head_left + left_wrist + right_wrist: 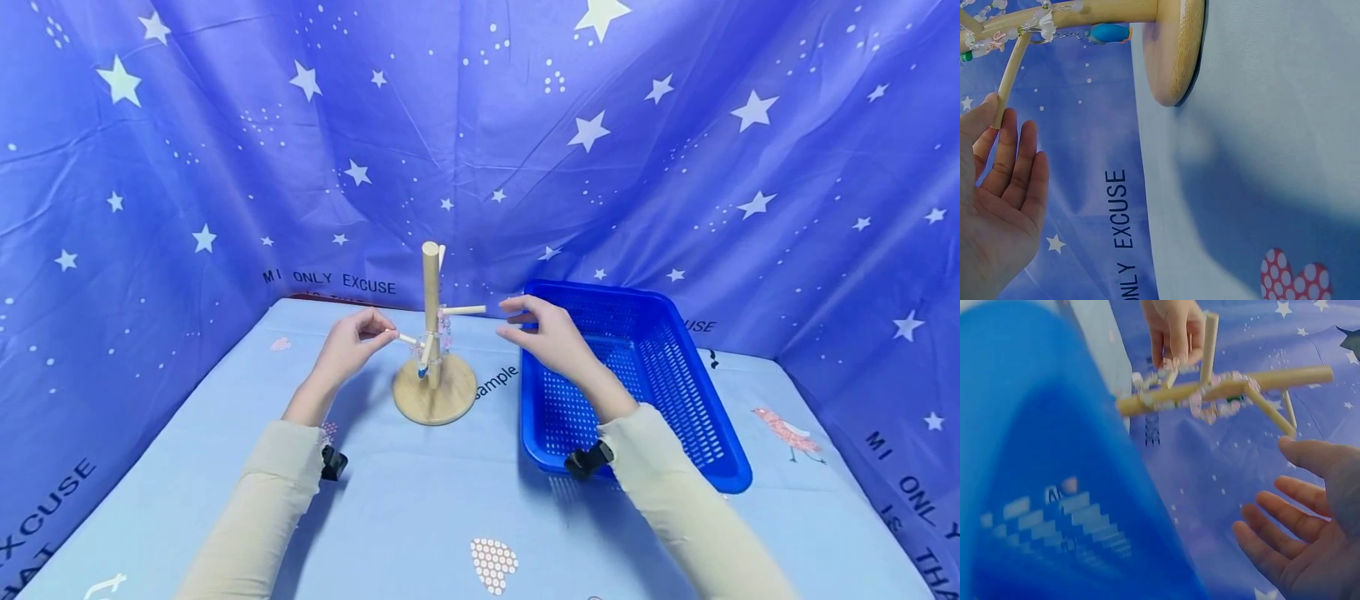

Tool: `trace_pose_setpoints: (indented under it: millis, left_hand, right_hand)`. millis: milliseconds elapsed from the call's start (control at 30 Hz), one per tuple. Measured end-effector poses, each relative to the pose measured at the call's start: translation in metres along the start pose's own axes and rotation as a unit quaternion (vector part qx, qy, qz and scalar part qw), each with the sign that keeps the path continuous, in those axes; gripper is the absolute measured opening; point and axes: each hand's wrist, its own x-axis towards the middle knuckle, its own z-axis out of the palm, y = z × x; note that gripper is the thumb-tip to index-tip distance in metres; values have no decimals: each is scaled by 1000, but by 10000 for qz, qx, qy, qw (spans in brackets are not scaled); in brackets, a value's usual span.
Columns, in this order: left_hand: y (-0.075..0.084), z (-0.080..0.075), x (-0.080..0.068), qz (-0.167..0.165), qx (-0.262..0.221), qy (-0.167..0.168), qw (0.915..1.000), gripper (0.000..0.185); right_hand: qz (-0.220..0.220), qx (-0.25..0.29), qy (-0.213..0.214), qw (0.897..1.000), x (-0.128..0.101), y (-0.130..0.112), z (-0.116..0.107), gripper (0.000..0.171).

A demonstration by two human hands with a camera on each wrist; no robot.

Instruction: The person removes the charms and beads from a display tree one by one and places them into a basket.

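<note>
Head view: wooden peg stand (432, 350) mid-tabletop (420, 508), bead string (442, 337) draped on it, blue basket (637, 392) right. Left hand (351, 346) pinching a left peg tip; right hand (543, 333) relaxed, holding nothing, near the right peg.

Left wrist: fingers (1013, 162) straight, thumb touching peg.

Right wrist: open palm (1310, 537) below stand.

Bright, even light w/ a blue cast – soft shadows under the arms and wooden stand (434, 367) in head view, wide-angle bending at frame edges, right wrist pic blurred esp. the blue basket (1054, 487) at left, left wrist pic fairly sharp.
</note>
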Motion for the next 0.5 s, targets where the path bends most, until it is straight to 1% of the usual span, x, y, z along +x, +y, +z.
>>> trace_pose_setpoints:
  millis: [267, 500]
  left_hand:
    - [-3, 2, 2, -17, -59, -2, 10000, 18]
    - [-3, 2, 1, -109, -52, 27, 9999, 18]
  right_hand:
    - [303, 491, -281, 9979, 13, -7, 25, 40]
    - [375, 826, -617, 9940, 19, -13, 38, 43]
